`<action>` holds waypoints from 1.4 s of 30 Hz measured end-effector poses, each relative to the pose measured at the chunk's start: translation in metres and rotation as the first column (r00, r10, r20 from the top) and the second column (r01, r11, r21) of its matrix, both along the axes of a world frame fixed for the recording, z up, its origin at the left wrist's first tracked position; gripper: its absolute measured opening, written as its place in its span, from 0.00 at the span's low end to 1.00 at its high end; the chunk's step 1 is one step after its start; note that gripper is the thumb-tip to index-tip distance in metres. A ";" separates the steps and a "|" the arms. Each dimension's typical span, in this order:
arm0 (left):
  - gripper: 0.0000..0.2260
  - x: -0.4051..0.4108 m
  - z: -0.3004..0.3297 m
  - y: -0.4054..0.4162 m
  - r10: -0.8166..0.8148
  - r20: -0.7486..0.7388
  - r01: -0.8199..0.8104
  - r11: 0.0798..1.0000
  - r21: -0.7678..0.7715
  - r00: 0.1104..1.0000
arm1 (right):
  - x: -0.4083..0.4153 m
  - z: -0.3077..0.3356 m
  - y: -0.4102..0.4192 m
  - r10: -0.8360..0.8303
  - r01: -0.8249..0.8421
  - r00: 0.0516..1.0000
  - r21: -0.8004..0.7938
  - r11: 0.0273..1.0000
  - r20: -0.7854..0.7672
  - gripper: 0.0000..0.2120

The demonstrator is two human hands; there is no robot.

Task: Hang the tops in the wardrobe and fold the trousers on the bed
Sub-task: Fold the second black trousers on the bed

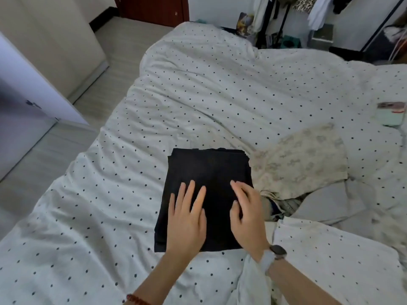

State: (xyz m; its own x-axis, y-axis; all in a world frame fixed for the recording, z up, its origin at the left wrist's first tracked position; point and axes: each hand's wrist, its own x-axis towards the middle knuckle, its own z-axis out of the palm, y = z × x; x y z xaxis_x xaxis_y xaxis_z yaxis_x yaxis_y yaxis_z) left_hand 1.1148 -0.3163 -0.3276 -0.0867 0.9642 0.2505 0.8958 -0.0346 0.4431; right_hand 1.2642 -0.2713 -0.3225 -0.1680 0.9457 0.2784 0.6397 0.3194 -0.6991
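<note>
Trousers point(204, 194) black, folded into neat rectangle, lying flat near front edge of bed point(198, 95), on white dotted duvet. Left hand point(187, 214) flat on lower left part of folded trousers, fingers straight and slightly spread, palm down, pressing fabric. Right hand point(247, 216) over lower right part of same fold, fingers relaxed and gently bent, fingertips touching cloth, gripping nothing. Both hands side by side, small gap between. Beaded bracelet point(137, 300) on left wrist, dark red. Watch point(278, 252) with pale strap on right wrist. Just right of trousers, touching their edge: beige patterned garment point(308, 159), loosely folded, partly crumpled at lower edge. Bit of blue-grey fabric point(286, 205) tucked under it, kind unclear. Phone point(391, 113) in pale green case near right edge of bed, well apart from trousers. Far side, beyond bed: clothes rack point(308, 9) with hanging tops, white and leopard print among them, details blurred. Dark red door point(152, 7) at far wall, upper left. Pale wardrobe panel point(55, 40) at left, beside light wood floor point(114, 51). Bedding rumpled at lower right, folded up over right forearm area
</note>
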 end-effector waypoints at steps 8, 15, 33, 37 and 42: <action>0.31 -0.010 -0.020 -0.041 0.662 0.119 -0.607 0.734 -0.304 0.740 | 0.010 -0.018 -0.034 -0.292 0.330 0.944 -0.361 0.872 0.157 0.19; 0.15 -0.020 -0.014 -0.052 0.716 0.339 -0.602 0.697 -0.389 0.610 | 0.021 -0.016 -0.051 -0.157 0.301 0.932 -0.458 0.836 0.327 0.10; 0.34 -0.035 -0.014 0.008 0.592 0.312 -0.335 0.733 -0.591 0.743 | 0.011 -0.036 -0.002 -0.046 0.101 0.992 -0.498 0.861 0.121 0.27; 0.33 -0.030 -0.015 0.035 0.611 0.354 -0.344 0.736 -0.583 0.708 | 0.001 -0.035 0.019 -0.166 0.199 0.980 -0.487 0.851 0.111 0.35; 0.36 -0.027 -0.014 0.051 0.584 0.344 -0.328 0.751 -0.573 0.735 | 0.002 -0.042 0.046 -0.231 0.278 0.960 -0.606 0.746 0.157 0.46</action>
